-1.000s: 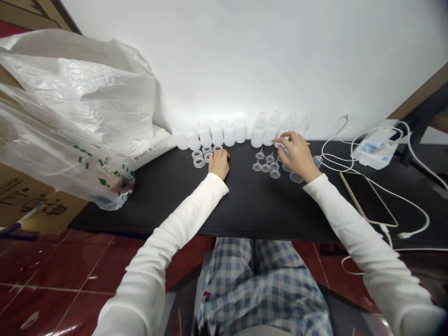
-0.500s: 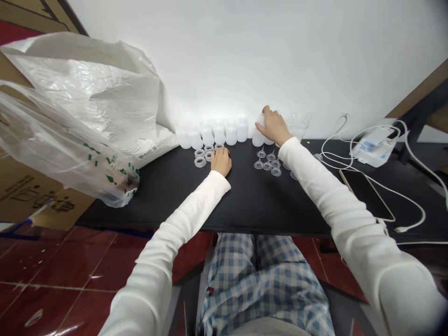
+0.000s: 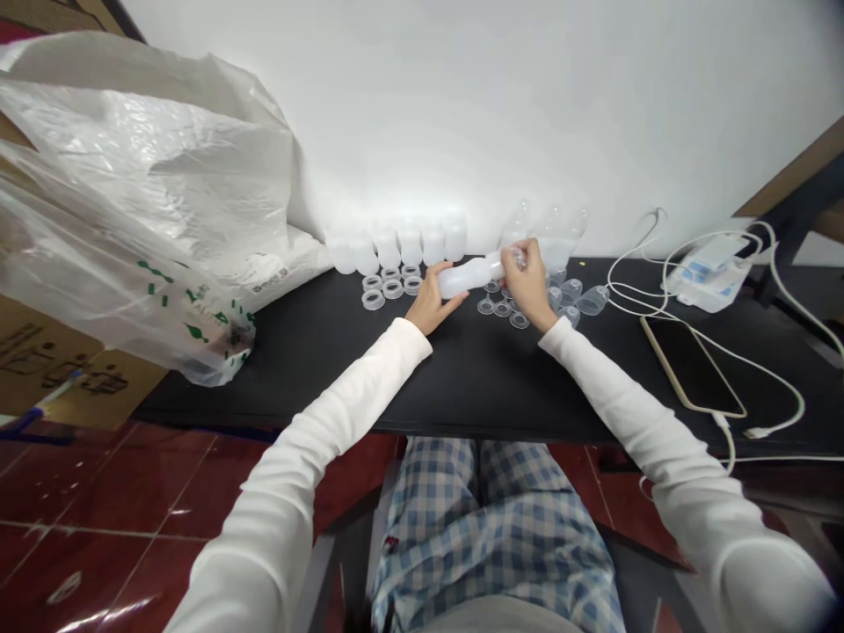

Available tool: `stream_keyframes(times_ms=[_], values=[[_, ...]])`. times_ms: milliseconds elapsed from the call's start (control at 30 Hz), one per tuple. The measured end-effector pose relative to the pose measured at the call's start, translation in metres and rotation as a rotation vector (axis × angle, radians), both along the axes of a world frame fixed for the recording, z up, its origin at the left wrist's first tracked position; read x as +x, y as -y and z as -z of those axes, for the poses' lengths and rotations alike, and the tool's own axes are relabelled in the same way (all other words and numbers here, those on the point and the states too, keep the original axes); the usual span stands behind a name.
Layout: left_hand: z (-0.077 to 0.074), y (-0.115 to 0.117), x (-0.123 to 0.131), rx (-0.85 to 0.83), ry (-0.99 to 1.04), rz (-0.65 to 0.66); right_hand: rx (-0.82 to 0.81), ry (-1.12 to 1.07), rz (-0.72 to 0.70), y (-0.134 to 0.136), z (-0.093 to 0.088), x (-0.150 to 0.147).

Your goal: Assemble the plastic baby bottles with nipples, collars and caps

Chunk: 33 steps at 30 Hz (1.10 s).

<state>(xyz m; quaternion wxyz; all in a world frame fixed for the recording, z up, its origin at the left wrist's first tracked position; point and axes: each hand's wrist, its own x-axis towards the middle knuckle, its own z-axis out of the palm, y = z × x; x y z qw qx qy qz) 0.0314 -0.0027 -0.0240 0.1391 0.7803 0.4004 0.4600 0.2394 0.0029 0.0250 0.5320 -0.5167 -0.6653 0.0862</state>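
Note:
A translucent white baby bottle (image 3: 460, 280) lies sideways in the air above the table between my hands. My left hand (image 3: 430, 301) is closed around its base end. At the other end, my right hand (image 3: 529, 283) grips the neck and clear cap, partly hiding them. Several loose white collar rings (image 3: 373, 300) lie left of my left hand. Bottle nipples (image 3: 519, 320) lie under and beside my right hand, and clear dome caps (image 3: 592, 300) lie to its right. Behind stand several uncapped bottles (image 3: 410, 239) at the left and capped bottles (image 3: 557, 251) at the right.
Large white plastic bags (image 3: 178, 176) and a cardboard box (image 3: 79, 378) crowd the left side. On the right of the black table (image 3: 316, 369) are a phone (image 3: 692, 365), white cables and a white-and-blue device (image 3: 705, 274). A white wall (image 3: 462, 114) rises behind.
My right hand has come forward from the right row with a bottle, leaving fewer bottles there. My left hand has moved from the collar rings to the bottle's base end.

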Motion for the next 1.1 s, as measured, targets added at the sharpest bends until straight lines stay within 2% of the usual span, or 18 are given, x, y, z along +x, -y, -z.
stream_keyframes(times_ms=[100, 233, 433, 600, 733, 833, 967, 1100], values=[[-0.002, 0.003, 0.001, -0.058, 0.075, -0.011, -0.026, -0.045, 0.003, 0.011, 0.008, 0.009], [-0.005, 0.007, 0.004, -0.167, 0.213, -0.028, -0.033, -0.02, -0.026, 0.03, 0.001, 0.013], [-0.007, 0.013, 0.011, -0.384, 0.418, -0.026, -0.004, -0.004, 0.037, 0.043, -0.002, 0.007], [-0.018, 0.02, 0.016, -0.741, 0.613, 0.093, 0.041, 0.177, 0.072, 0.045, 0.003, 0.014], [-0.028, 0.018, 0.012, -1.046, 0.685, 0.217, 0.116, 0.468, -0.065, 0.05, 0.005, 0.019], [-0.032, 0.015, 0.007, -1.081, 0.772, 0.213, 0.244, 0.621, -0.201, 0.051, 0.003, 0.02], [-0.033, 0.014, 0.005, -1.064, 0.877, 0.19, 0.454, 0.653, -0.28, 0.044, 0.004, 0.026], [-0.034, 0.018, 0.008, -1.046, 0.873, 0.211, 0.478, 0.574, -0.344, 0.042, 0.006, 0.036]])
